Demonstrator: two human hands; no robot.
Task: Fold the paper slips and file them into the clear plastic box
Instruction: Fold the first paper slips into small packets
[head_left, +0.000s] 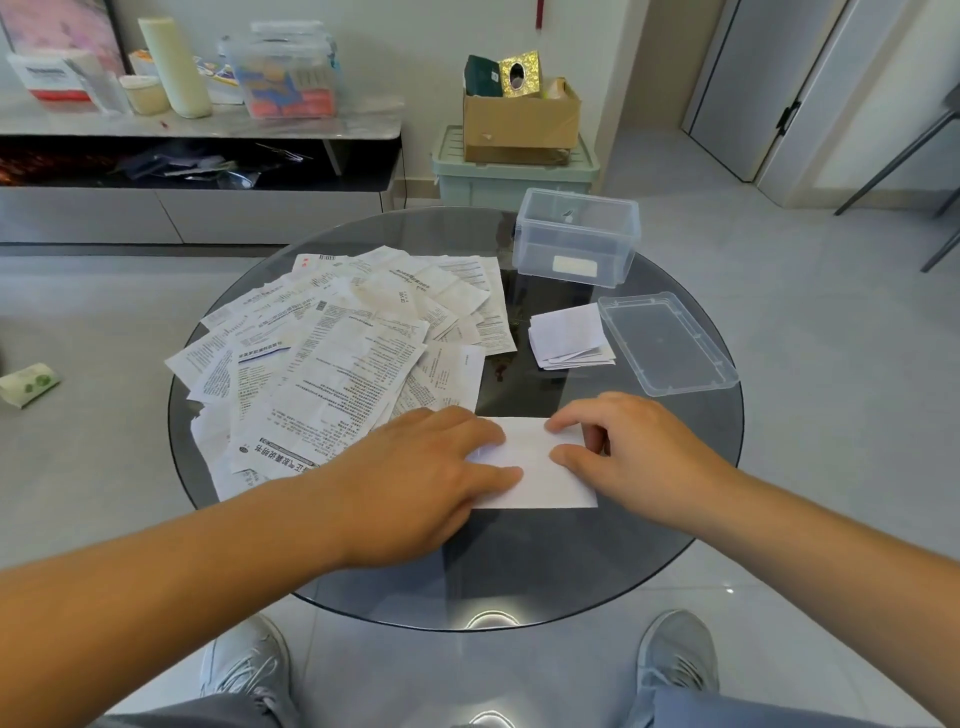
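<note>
1. Step now: I'm mid-fold on one white paper slip (535, 470), which lies flat at the near edge of the round dark glass table (519, 577), right of centre.
2. My left hand (415, 467) is open, w/ fingers straight and pressing down the slip's left end.
3. My right hand (631, 447) has thumb + forefinger tips on the slip's right part and the other fingers curled. Can't tell if it pinches a flap or just presses.
4. Done so far: a small stack of folded white slips (569, 338) sits right of centre, just left of the lid and not in the box yet.
5. Left to do: most of it, I'd say. A big loose pile of unfolded printed paper slips (332, 353) covers the left half of the table, many overlapping.
6. Clear rectangular plastic box (576, 236): far right on the table, upright, lid off. It looks nearly empty. There's one pale oblong low at its near wall (574, 266); could be a label or one folded slip, can't tell.
7. Its clear flat lid (667, 343) lies on the table near the box, just right of the folded stack.
8. Beyond the table: a brown cardboard box (519, 124) holding a green pack + a gold tissue box stands on a mint-green lidded storage bin (514, 182).
9. Filing hasn't really started, as far as I can judge.
</note>
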